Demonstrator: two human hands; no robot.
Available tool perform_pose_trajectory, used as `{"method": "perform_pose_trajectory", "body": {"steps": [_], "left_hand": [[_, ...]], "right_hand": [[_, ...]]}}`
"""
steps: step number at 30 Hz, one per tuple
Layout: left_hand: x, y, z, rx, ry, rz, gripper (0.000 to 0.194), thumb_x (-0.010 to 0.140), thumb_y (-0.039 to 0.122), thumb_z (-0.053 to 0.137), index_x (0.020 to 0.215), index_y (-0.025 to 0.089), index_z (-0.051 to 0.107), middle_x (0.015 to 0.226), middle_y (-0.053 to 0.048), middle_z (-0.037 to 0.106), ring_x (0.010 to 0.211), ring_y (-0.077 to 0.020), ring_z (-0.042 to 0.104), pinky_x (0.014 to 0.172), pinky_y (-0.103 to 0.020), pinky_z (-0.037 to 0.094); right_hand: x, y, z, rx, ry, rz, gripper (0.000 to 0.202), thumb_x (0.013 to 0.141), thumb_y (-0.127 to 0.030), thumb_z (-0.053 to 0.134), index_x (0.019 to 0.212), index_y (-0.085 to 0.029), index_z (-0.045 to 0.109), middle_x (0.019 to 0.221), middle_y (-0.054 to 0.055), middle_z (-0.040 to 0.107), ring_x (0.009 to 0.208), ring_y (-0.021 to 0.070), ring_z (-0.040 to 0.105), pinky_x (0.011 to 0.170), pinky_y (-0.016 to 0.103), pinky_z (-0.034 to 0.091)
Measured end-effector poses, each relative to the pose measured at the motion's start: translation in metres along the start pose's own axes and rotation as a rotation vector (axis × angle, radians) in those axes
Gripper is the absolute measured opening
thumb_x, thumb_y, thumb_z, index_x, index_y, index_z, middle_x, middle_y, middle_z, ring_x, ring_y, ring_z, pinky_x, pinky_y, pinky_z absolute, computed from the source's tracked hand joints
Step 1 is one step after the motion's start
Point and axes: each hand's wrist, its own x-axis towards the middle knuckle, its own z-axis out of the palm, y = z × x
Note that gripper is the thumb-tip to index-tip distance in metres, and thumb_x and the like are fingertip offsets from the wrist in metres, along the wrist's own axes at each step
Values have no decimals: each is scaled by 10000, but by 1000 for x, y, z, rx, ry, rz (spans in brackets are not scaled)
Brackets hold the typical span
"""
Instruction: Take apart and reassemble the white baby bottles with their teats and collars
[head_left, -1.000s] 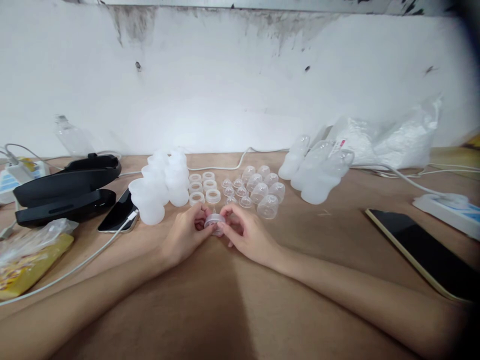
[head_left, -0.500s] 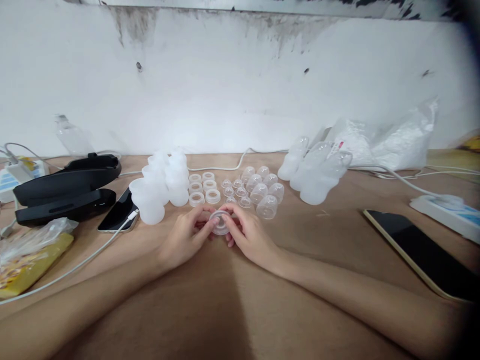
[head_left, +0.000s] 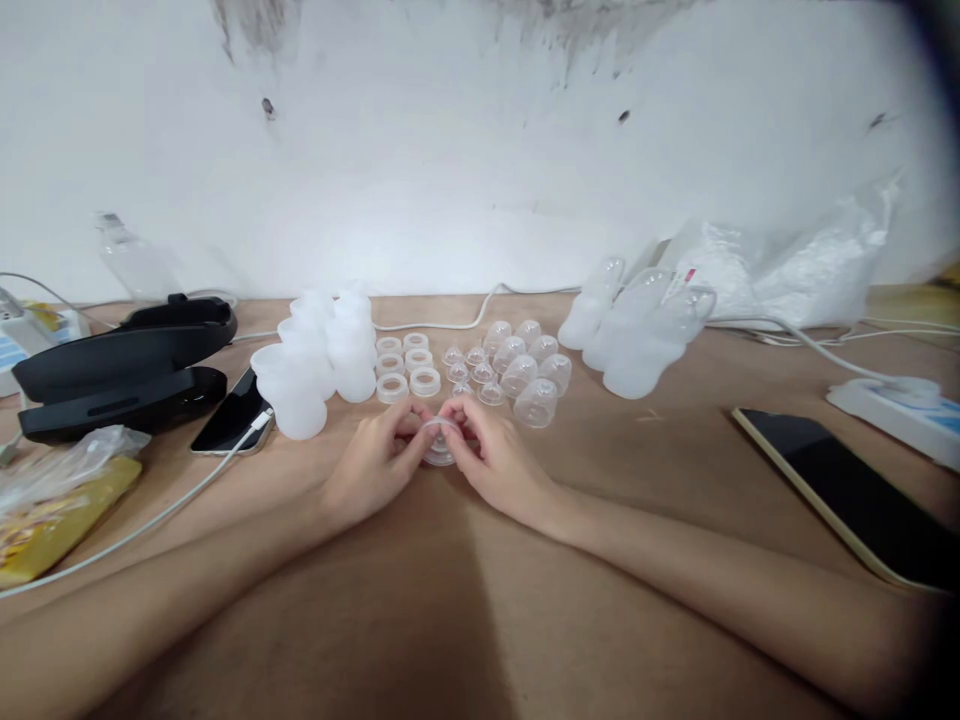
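Pinching clear ring piece (head_left: pixel 440 452), left hand (head_left: pixel 379 455), right hand (head_left: pixel 499 460), at opposite sides.

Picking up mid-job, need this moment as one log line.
left hand: on clear ring part | right hand: same part | beyond: white rings, clear domed caps

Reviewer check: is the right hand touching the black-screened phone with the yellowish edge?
Apart. The head view shows bare tabletop between the right hand and the phone.

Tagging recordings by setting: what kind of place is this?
Probably a small workbench or home assembly spot: rows of ring collars, white bottle bodies and a power strip on a wooden surface.
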Motion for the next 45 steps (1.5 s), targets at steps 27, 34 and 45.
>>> {"method": "perform_pose_trajectory", "body": {"steps": [27, 34, 45], "left_hand": [[-9, -9, -6, 292, -66, 107, 118, 816, 256, 473, 897, 218, 397, 687, 52, 564, 522, -94, 472, 508, -193, 349], [-6, -7, 1, 396, -9, 98, 143, 782, 170, 468, 899, 220, 403, 742, 33, 563, 594, -115, 529, 535, -200, 367], [-9, -2, -12, 468, -86, 224, 178, 861, 225, 331, 1010, 190, 422, 855, -37, 603, 723, -162, 571, 640, -255, 400]], "right_hand": [[-8, 2, -7, 69, -83, 81, 120, 721, -183, 537, 799, -204, 447, 713, -28, 547, 587, 90, 510, 539, 211, 431], [-4, 1, 0, 32, 4, 115, 136, 665, -111, 517, 755, -192, 455, 675, -31, 522, 559, 88, 478, 542, 221, 415], [-8, -3, -2, 10, 51, -113, 101, 810, -183, 418, 897, -194, 469, 797, 25, 542, 668, 117, 512, 570, 231, 431]]}}
